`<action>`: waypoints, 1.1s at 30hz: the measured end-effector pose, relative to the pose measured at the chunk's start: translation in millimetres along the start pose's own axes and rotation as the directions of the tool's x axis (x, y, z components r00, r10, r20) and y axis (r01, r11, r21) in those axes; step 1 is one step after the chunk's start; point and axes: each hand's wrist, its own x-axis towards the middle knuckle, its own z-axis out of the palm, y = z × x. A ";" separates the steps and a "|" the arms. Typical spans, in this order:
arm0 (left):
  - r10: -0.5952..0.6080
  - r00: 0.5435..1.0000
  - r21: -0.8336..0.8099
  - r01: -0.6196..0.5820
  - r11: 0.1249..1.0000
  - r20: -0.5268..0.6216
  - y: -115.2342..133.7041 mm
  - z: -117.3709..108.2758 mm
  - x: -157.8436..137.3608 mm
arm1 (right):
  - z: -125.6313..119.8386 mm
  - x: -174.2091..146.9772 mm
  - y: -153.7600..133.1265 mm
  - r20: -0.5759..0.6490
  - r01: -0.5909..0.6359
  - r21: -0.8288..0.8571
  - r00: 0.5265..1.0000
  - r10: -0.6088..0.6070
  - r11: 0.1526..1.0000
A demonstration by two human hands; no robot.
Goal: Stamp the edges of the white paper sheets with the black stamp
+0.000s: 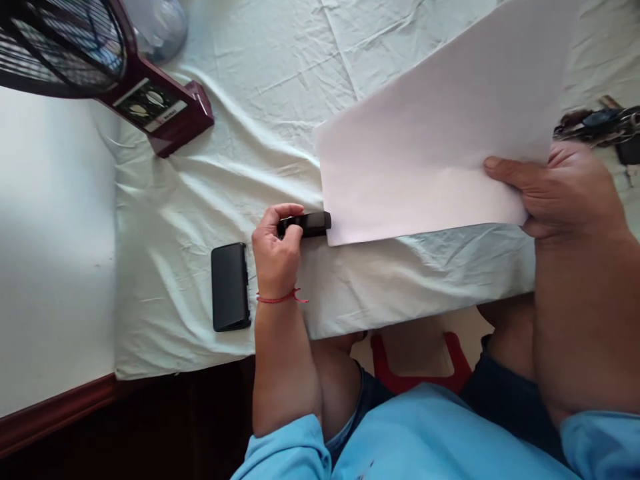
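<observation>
Currently, left hand [275,250] pinches a black stapler-like tool [316,224], nose at the paper's left edge near the lower corner. Right hand [570,190] grips the white paper [430,153] at its right end, thumb on top, above the tablecloth [175,213]. Black phone [229,287] lies left of left wrist.

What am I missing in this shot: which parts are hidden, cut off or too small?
All in the head view:
Right hand: most fingers, hidden behind the paper.
Paper: underside faces away; far corner cut off by the top edge.
Black tool: partly covered by the left hand; whether its tip grips the paper is too small to tell.
Keys: cut off by the right edge.
Label: small print unreadable.
</observation>
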 end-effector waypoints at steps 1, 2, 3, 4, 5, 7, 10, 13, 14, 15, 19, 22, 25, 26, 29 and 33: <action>0.006 1.000 -0.027 -0.006 1.000 -0.006 0.2 1.2 -0.3 | -0.1 1.0 1.6 0.023 0.009 0.006 1.000 -0.009 1.000; 0.016 1.000 -0.036 -0.016 0.999 -0.004 0.4 2.2 -0.6 | -0.6 1.9 3.1 0.039 0.015 0.010 0.999 -0.016 1.000; 0.031 1.000 -0.032 -0.030 0.999 0.006 0.6 3.0 -0.7 | -1.1 2.9 4.4 0.056 0.020 0.009 0.998 -0.020 1.000; 0.045 0.999 -0.022 -0.045 0.999 0.019 1.0 3.4 -0.9 | -1.7 3.7 5.4 0.071 0.023 0.008 0.997 -0.023 1.000; 0.055 0.998 -0.011 -0.055 0.998 0.031 1.5 3.4 -1.0 | -2.2 4.6 6.2 0.080 0.024 0.008 0.997 -0.025 1.000; 0.058 0.997 -0.008 -0.058 0.998 0.049 2.9 2.8 -1.3 | -3.0 6.5 7.4 0.087 0.026 0.007 0.996 -0.026 1.000; 0.050 0.996 -0.026 -0.048 0.999 0.070 5.0 0.8 -1.6 | -6.3 9.9 7.6 0.065 0.032 -0.024 0.997 -0.031 0.999; 0.050 0.994 -0.039 -0.047 0.998 0.094 6.7 -1.5 -2.0 | -12.4 12.4 4.9 0.055 0.018 -0.069 0.998 -0.014 0.997; 0.047 0.993 -0.041 -0.043 0.998 0.104 7.2 -2.1 -2.2 | -14.3 12.6 3.3 0.056 0.009 -0.071 0.998 -0.005 0.997; 0.043 0.992 -0.041 -0.039 0.998 0.116 7.9 -2.5 -2.4 | -15.7 12.4 1.4 0.060 0.004 -0.065 0.998 0.000 0.998; 0.071 0.984 -0.005 -0.071 0.997 0.162 10.1 -1.5 -3.3 | -16.4 10.1 -4.6 0.073 -0.004 -0.055 0.997 0.008 0.999; 0.095 0.979 0.076 -0.111 0.991 0.182 9.2 0.7 -3.0 | -14.7 11.2 -1.5 0.050 0.005 -0.050 0.999 -0.003 0.999; 0.098 0.971 0.133 -0.129 0.983 0.218 6.3 1.3 -2.3 | -14.2 16.1 6.7 0.007 0.059 -0.037 0.998 -0.059 0.998; 0.101 0.968 0.132 -0.134 0.982 0.228 5.9 1.2 -2.5 | -14.3 17.9 9.1 0.011 0.076 -0.048 0.997 -0.076 0.996; 0.074 0.969 0.101 -0.100 0.990 0.236 9.6 0.9 -5.9 | -13.8 21.1 11.8 0.032 0.091 -0.090 0.996 -0.088 0.992; 0.012 0.938 0.063 -0.036 0.997 0.346 29.0 2.6 -15.9 | -10.7 21.3 8.6 -0.031 0.155 -0.104 0.987 -0.159 0.982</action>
